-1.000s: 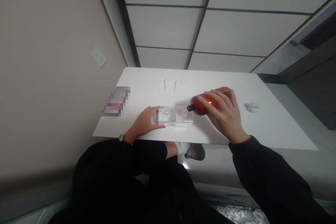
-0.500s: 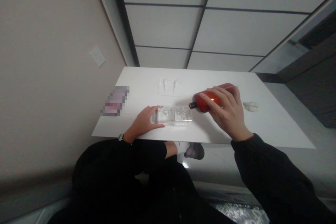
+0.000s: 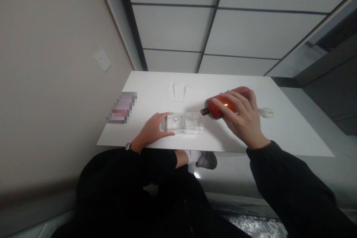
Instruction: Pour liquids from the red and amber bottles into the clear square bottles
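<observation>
My right hand (image 3: 238,119) is wrapped round a glossy red-brown bottle (image 3: 220,107). The bottle lies tilted nearly on its side, its dark neck pointing left and slightly down at the edge of a clear box. A thin stream seems to run from the mouth into the box's right half (image 3: 194,122), where the surface looks rippled. My left hand (image 3: 153,128) grips the left end of the clear two-part box (image 3: 176,123), thumb at the near side and fingers at the far side. Small pale shapes show in the box's left half; I cannot make out what they are.
Behind the box, two small whitish pointed pieces (image 3: 180,91) lie on a clear sheet. A crumpled white wad (image 3: 267,112) rests right of the bottle. A blurred-out pinkish item (image 3: 122,108) is at the left of the white table (image 3: 150,89). A wall stands close on the left.
Both hands, the bottle and the box stay almost where they were. The rippled pattern in the box's right half looks somewhat different.
</observation>
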`<state>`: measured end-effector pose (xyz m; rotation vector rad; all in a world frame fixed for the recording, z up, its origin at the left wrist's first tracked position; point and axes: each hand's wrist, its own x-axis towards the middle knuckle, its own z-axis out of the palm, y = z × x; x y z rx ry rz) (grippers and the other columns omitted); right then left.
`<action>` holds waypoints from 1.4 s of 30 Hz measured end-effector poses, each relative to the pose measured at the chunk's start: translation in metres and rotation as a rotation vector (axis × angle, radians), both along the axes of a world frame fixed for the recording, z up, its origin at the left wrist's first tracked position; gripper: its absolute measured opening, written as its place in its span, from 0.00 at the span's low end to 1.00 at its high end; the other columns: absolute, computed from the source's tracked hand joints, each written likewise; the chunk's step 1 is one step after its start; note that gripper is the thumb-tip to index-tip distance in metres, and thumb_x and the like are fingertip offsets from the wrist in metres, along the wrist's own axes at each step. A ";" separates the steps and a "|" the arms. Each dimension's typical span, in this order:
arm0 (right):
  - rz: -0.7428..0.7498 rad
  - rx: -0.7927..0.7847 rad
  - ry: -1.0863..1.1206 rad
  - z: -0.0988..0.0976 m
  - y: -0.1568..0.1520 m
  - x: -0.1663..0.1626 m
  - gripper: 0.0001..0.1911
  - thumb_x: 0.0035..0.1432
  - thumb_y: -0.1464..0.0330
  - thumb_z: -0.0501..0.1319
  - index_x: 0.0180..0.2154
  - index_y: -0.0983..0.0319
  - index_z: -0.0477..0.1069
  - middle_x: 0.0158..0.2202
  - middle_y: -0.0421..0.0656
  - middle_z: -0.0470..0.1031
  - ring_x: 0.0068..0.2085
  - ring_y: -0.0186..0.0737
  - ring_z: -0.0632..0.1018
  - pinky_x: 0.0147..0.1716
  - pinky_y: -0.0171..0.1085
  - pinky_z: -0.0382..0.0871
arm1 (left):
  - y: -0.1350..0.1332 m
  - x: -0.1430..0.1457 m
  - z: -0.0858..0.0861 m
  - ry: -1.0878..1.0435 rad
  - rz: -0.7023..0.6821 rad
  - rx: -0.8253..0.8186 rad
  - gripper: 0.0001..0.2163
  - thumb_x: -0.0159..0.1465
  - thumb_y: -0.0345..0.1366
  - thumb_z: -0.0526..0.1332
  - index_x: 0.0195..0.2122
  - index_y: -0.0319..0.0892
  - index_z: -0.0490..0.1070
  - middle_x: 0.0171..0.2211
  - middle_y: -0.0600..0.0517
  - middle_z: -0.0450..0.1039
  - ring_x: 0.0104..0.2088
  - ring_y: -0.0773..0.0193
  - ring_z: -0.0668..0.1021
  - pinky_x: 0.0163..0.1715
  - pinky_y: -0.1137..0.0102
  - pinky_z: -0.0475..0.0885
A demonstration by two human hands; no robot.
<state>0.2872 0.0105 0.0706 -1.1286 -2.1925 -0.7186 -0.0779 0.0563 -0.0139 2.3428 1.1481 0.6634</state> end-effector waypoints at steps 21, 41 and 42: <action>-0.004 0.015 -0.047 0.003 0.001 0.001 0.50 0.65 0.82 0.62 0.79 0.45 0.49 0.66 0.50 0.77 0.65 0.58 0.78 0.68 0.68 0.66 | 0.000 0.000 0.002 -0.090 -0.024 -0.061 0.46 0.58 0.58 0.77 0.73 0.46 0.63 0.69 0.38 0.72 0.69 0.37 0.75 0.73 0.38 0.64; -0.014 -0.017 -0.066 0.005 0.001 0.002 0.55 0.66 0.83 0.61 0.80 0.40 0.41 0.67 0.48 0.77 0.66 0.57 0.77 0.69 0.69 0.65 | -0.001 -0.001 0.008 -0.218 -0.073 -0.111 0.54 0.61 0.76 0.60 0.78 0.42 0.57 0.73 0.32 0.62 0.68 0.35 0.74 0.72 0.42 0.67; -0.012 -0.007 -0.076 0.005 0.001 0.002 0.55 0.66 0.83 0.61 0.80 0.41 0.41 0.66 0.48 0.78 0.66 0.56 0.77 0.69 0.69 0.65 | -0.001 -0.001 0.008 -0.217 -0.077 -0.107 0.54 0.62 0.76 0.60 0.78 0.41 0.57 0.73 0.32 0.62 0.68 0.35 0.74 0.72 0.42 0.67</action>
